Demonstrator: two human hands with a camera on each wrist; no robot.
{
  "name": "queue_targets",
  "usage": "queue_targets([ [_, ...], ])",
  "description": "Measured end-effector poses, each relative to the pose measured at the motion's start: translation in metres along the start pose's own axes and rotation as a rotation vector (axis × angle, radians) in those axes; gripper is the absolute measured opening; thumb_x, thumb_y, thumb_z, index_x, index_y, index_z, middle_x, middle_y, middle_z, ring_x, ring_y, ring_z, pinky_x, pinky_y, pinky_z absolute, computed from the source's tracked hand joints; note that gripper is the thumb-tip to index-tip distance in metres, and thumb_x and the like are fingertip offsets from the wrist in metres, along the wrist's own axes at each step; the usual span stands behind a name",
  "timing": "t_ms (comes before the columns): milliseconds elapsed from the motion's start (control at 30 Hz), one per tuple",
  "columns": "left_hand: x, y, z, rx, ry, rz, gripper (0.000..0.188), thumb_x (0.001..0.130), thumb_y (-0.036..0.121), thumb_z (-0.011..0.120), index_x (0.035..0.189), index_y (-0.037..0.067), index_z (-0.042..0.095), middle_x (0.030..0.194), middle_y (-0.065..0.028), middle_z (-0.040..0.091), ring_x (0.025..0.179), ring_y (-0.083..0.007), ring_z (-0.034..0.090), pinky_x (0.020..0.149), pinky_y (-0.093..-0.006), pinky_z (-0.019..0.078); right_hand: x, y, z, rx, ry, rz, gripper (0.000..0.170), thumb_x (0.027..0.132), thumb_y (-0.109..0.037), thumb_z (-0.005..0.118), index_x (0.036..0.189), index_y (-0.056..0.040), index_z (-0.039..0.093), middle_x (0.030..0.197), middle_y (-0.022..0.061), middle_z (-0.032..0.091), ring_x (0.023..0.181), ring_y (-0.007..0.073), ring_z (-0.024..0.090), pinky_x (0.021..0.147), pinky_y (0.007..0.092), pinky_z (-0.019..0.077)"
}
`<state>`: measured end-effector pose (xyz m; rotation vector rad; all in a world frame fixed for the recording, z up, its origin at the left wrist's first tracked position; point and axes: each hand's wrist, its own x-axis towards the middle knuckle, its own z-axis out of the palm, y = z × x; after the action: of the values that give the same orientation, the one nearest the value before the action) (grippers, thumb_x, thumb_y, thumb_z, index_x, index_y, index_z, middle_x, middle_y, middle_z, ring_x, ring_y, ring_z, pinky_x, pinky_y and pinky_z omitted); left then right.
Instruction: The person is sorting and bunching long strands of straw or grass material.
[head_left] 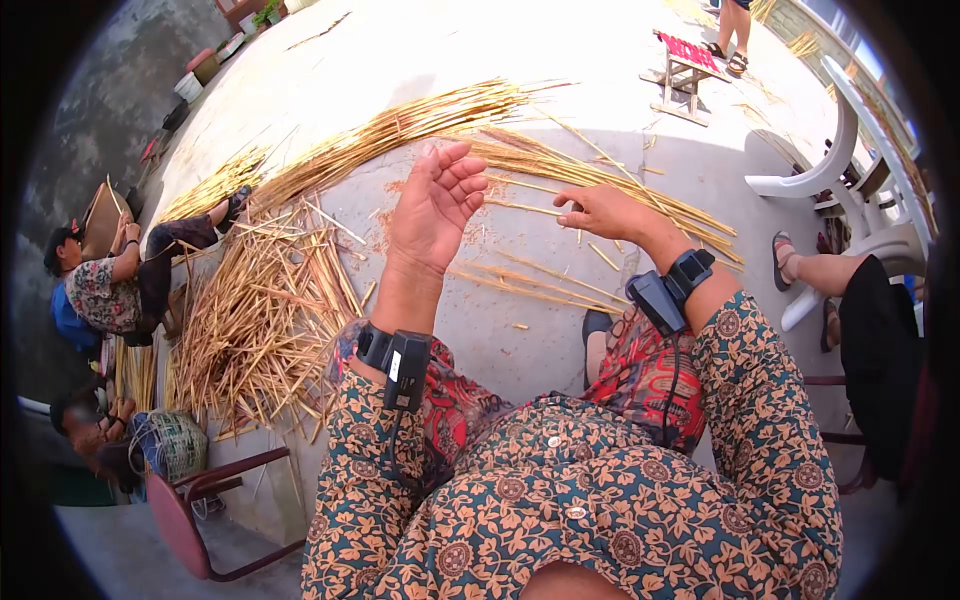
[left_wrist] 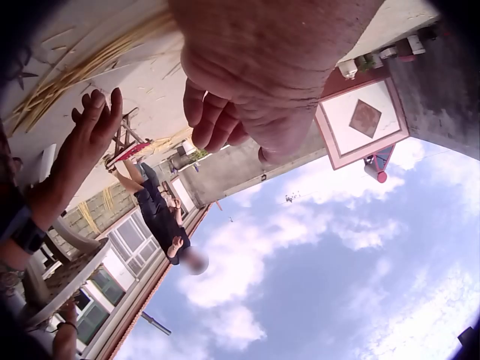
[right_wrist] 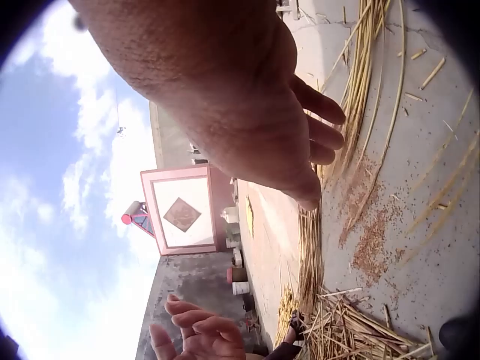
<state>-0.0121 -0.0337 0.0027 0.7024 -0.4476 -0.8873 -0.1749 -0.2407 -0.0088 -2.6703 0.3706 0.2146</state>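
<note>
My left hand [head_left: 436, 208] is raised with its palm toward the head camera and its fingers loosely bent, holding nothing. To its right, my right hand [head_left: 612, 212] hovers with relaxed fingers, also bare of any object. The two hands are apart. Behind them on the concrete lies a long bundle of dry straw-coloured stalks [head_left: 400, 125]. A second, thinner bundle of stalks [head_left: 640, 190] reaches out to the right past my right hand. In the right wrist view, reddish-brown crumbs [right_wrist: 375, 229] are scattered beside the stalks [right_wrist: 364, 82].
A tangled heap of short stalks [head_left: 265, 310] lies at my left, near a seated person [head_left: 100, 285] and a maroon chair [head_left: 185, 525]. White plastic chairs [head_left: 860, 210] stand right, beside another person's leg [head_left: 850, 275]. A small wooden stool [head_left: 685, 85] is farther back.
</note>
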Motion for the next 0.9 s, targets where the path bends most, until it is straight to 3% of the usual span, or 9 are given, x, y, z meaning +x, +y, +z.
queue_targets([
  [100, 0.004, -0.004, 0.002, 0.061, 0.023, -0.032, 0.037, 0.096, 0.032, 0.049, 0.113, 0.0, 0.056, 0.094, -0.009, 0.065, 0.08, -0.0157, 0.063, 0.072, -0.0268, 0.0524, -0.006, 0.001, -0.005, -0.089, -0.12, -0.012, 0.031, 0.089, -0.033, 0.057, 0.107, -0.009, 0.063, 0.096, 0.0129, 0.067, 0.088, 0.0296, 0.062, 0.076, 0.0395, 0.0481],
  [267, 0.001, 0.014, 0.019, 0.156, -0.05, -0.12, 0.028, 0.092, 0.023, 0.054, 0.11, 0.001, 0.056, 0.087, -0.0073, 0.066, 0.071, -0.0128, 0.063, 0.066, -0.0237, 0.052, -0.032, -0.003, -0.027, 0.024, 0.039, -0.013, 0.032, 0.088, -0.037, 0.057, 0.104, -0.0108, 0.064, 0.091, 0.0134, 0.067, 0.084, 0.0308, 0.063, 0.073, 0.0402, 0.0481],
  [367, 0.011, 0.016, 0.015, 0.171, -0.037, -0.11, 0.026, 0.093, 0.02, 0.054, 0.11, 0.001, 0.056, 0.086, -0.0068, 0.066, 0.071, -0.0128, 0.063, 0.066, -0.0233, 0.0519, -0.026, 0.031, -0.019, 0.076, 0.107, 0.01, 0.034, 0.089, -0.038, 0.055, 0.106, -0.01, 0.064, 0.093, 0.013, 0.068, 0.086, 0.0318, 0.062, 0.073, 0.0399, 0.0481],
  [433, 0.016, 0.014, 0.009, 0.145, -0.028, -0.086, 0.025, 0.093, 0.019, 0.054, 0.11, 0.001, 0.056, 0.085, -0.0065, 0.065, 0.071, -0.013, 0.063, 0.065, -0.0234, 0.0519, -0.031, 0.032, -0.02, -0.004, 0.041, 0.099, 0.032, 0.088, -0.035, 0.058, 0.107, -0.0098, 0.064, 0.094, 0.0129, 0.068, 0.087, 0.0314, 0.063, 0.075, 0.0409, 0.0484],
  [600, 0.013, 0.021, -0.001, 0.16, -0.023, -0.088, 0.024, 0.092, 0.017, 0.056, 0.11, 0.001, 0.055, 0.086, -0.0063, 0.065, 0.072, -0.0132, 0.063, 0.065, -0.0241, 0.0522, -0.025, 0.03, -0.012, 0.144, -0.119, 0.157, 0.034, 0.089, -0.034, 0.056, 0.107, -0.0056, 0.064, 0.089, 0.0119, 0.068, 0.076, 0.0228, 0.066, 0.067, 0.037, 0.0501],
  [633, 0.008, 0.028, -0.003, 0.189, -0.015, -0.047, 0.028, 0.092, 0.021, 0.056, 0.111, 0.0, 0.054, 0.086, -0.0065, 0.064, 0.074, -0.0144, 0.063, 0.067, -0.0245, 0.0524, -0.023, 0.032, -0.01, 0.108, -0.13, 0.15, 0.034, 0.09, -0.035, 0.057, 0.107, -0.0059, 0.063, 0.087, 0.0072, 0.068, 0.071, 0.0169, 0.066, 0.063, 0.0322, 0.0505],
  [700, -0.011, 0.042, -0.009, 0.181, 0.044, 0.054, 0.028, 0.092, 0.018, 0.056, 0.113, -0.001, 0.054, 0.088, -0.0074, 0.064, 0.075, -0.0133, 0.062, 0.068, -0.0236, 0.0523, -0.024, 0.029, -0.014, 0.093, -0.127, 0.161, 0.035, 0.089, -0.034, 0.057, 0.107, -0.0054, 0.063, 0.082, 0.0085, 0.068, 0.067, 0.0185, 0.065, 0.062, 0.0348, 0.0505],
  [833, -0.08, 0.044, -0.029, 0.355, 0.244, 0.243, 0.024, 0.093, 0.013, 0.054, 0.111, -0.003, 0.056, 0.091, -0.0084, 0.064, 0.079, -0.0126, 0.061, 0.074, -0.0239, 0.051, -0.022, 0.022, -0.02, 0.16, -0.073, 0.162, 0.028, 0.089, -0.029, 0.056, 0.104, -0.0071, 0.064, 0.078, 0.0066, 0.065, 0.065, 0.0156, 0.064, 0.061, 0.031, 0.0505],
  [900, -0.117, 0.035, -0.041, 0.458, 0.269, 0.245, 0.023, 0.094, 0.012, 0.053, 0.113, 0.0, 0.057, 0.094, -0.0074, 0.064, 0.084, -0.011, 0.061, 0.077, -0.0241, 0.0488, -0.022, 0.02, -0.021, 0.239, -0.03, 0.165, 0.028, 0.089, -0.029, 0.057, 0.104, -0.0061, 0.064, 0.078, 0.0069, 0.064, 0.065, 0.0153, 0.063, 0.061, 0.0298, 0.0506],
])
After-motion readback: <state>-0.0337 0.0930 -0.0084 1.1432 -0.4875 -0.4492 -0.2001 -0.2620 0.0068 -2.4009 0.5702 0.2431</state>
